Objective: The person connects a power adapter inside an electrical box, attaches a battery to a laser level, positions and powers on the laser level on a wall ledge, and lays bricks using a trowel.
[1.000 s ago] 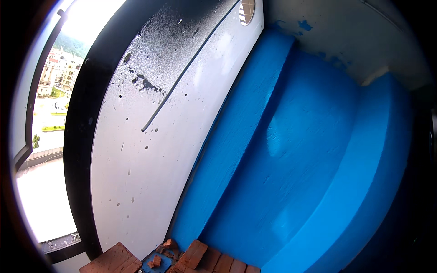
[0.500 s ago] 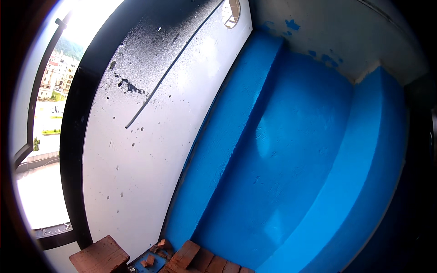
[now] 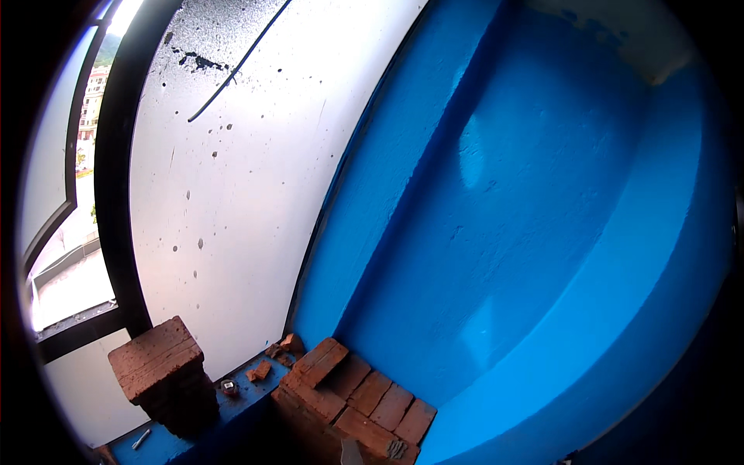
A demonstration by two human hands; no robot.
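Note:
Neither my left hand nor my right hand shows. Along the lower edge stands a block of laid red bricks, against the blue wall. One loose-looking brick rests on top at its left end. A flat grey tip, perhaps a trowel blade, pokes up at the bottom in front of the bricks. Beside it a small grey patch lies over a brick; I cannot make out what it is. To the left, a stack of bricks stands on the blue ledge.
Broken brick pieces and a small round object lie on the ledge between the stacks. A thin pale stick-like item is at lower left. A spattered white panel and a dark window frame border the left side.
My view has tilted down, so the scene sits higher. More of the brick block, the left stack and the ledge shows, and the grey tip has come into view.

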